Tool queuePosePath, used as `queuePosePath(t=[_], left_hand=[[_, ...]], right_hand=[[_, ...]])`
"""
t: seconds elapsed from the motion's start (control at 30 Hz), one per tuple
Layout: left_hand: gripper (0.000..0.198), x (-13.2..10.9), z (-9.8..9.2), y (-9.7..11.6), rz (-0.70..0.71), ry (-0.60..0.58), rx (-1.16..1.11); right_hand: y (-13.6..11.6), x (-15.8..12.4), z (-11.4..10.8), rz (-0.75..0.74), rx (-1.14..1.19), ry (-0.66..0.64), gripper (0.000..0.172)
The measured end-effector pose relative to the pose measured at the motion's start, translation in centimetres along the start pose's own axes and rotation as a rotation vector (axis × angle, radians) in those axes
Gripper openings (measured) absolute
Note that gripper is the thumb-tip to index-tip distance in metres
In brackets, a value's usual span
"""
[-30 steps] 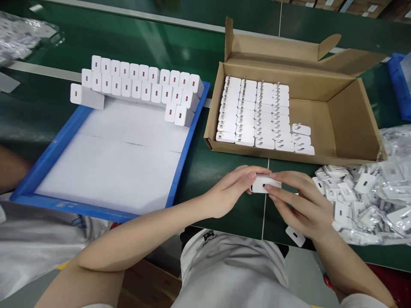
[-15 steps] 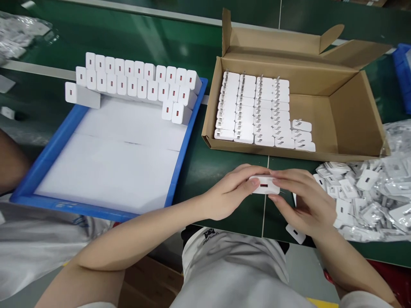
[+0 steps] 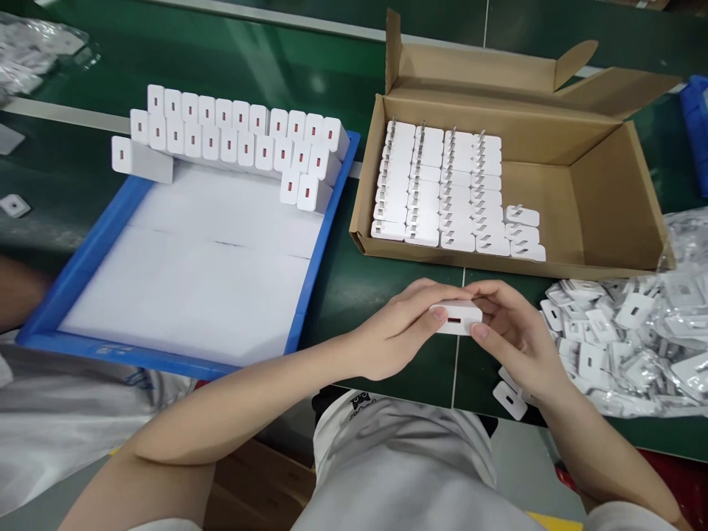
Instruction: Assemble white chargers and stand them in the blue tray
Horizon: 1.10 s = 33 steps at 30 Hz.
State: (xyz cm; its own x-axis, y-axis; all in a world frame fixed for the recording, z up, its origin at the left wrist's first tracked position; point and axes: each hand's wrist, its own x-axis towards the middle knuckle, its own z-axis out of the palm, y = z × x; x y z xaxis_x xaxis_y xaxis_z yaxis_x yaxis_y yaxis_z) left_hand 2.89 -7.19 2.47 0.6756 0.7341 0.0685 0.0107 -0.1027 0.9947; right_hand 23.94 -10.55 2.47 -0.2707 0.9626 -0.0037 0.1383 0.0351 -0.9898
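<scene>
Between my two hands is a white USB charger (image 3: 456, 318), its port side turned toward me. My left hand (image 3: 401, 328) grips its left end, thumb on the front face and fingers along the top. On the right end, my right hand (image 3: 517, 339) closes with its thumb at the front corner and fingers behind. Loose white faceplates (image 3: 509, 400) lie at the table edge below my right wrist. Beyond my hands stands an open cardboard box (image 3: 602, 199) holding rows of chargers (image 3: 425, 184), prongs up.
To the left, a blue-rimmed tray (image 3: 88, 254) has white chargers (image 3: 226, 144) lined up along its far side. A heap of white faceplates (image 3: 602, 324) in clear plastic lies at right. Another person's arm (image 3: 22, 291) is at the left edge. A second blue container (image 3: 695, 133) stands far right.
My right hand has shifted its grip, its thumb rising from below the charger onto its right corner. The prongs seen there before are now hidden. At far left, a small white piece has turned.
</scene>
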Motion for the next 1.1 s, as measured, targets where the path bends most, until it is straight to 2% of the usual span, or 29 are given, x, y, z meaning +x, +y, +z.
queuePosePath(t=[0.33,0.93,1.1], left_hand=[[0.037,0.05,0.32,0.11,-0.011,-0.022,-0.010],[0.041,0.14,0.15,-0.33,-0.052,-0.044,-0.045],[0.040,0.21,0.09,-0.08,0.003,-0.014,-0.016]], right_hand=[[-0.05,-0.34,0.50,0.011,0.056,0.086,0.018],[0.66,-0.16,0.04,-0.034,0.004,0.030,0.018],[0.56,-0.05,0.14,-0.058,0.000,0.026,0.021]])
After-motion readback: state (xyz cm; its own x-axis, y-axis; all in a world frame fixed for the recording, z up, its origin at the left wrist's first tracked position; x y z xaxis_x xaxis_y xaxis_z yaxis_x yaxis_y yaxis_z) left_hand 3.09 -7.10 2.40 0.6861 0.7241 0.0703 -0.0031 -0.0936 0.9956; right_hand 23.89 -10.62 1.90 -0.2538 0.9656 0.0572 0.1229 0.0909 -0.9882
